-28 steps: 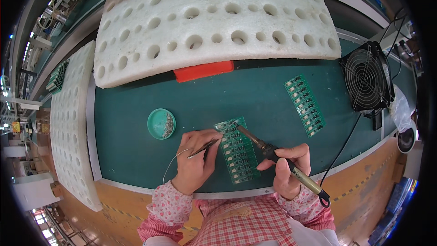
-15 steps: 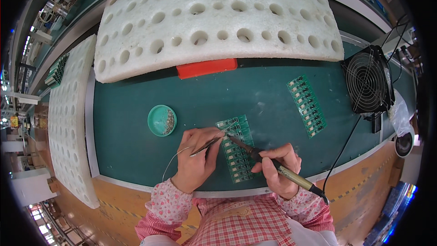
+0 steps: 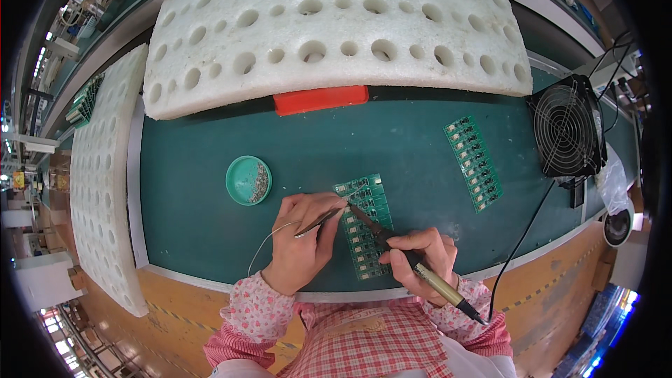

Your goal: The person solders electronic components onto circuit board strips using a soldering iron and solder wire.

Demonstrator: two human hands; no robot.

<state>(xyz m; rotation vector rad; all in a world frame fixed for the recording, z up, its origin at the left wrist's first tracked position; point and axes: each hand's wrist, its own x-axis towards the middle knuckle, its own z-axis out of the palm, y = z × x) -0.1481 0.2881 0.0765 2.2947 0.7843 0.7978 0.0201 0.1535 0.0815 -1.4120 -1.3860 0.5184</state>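
A green circuit board panel (image 3: 365,243) with rows of small parts lies on the green mat in front of me. My left hand (image 3: 302,238), fingers pinched, grips metal tweezers (image 3: 316,224) at the panel's upper left edge. A thin solder wire (image 3: 263,243) runs back from the same hand. In my right hand (image 3: 425,260) is a soldering iron (image 3: 444,287), held like a pen. Its dark tip meets the panel's upper left part, close to my left fingertips. Whether the tip touches a joint is too small to tell.
A round green dish (image 3: 248,180) holding small metal bits stands left of the panel. Another board panel (image 3: 473,164) lies to the right, near a black fan (image 3: 565,126). White foam blocks with holes (image 3: 336,28) stand at the back, above a red tray (image 3: 320,100). The iron's cord (image 3: 514,252) trails right.
My right hand and the iron's handle have shifted slightly left, and the handle stands steeper. The iron's tip stays by the panel's upper left part. My left hand has barely moved.
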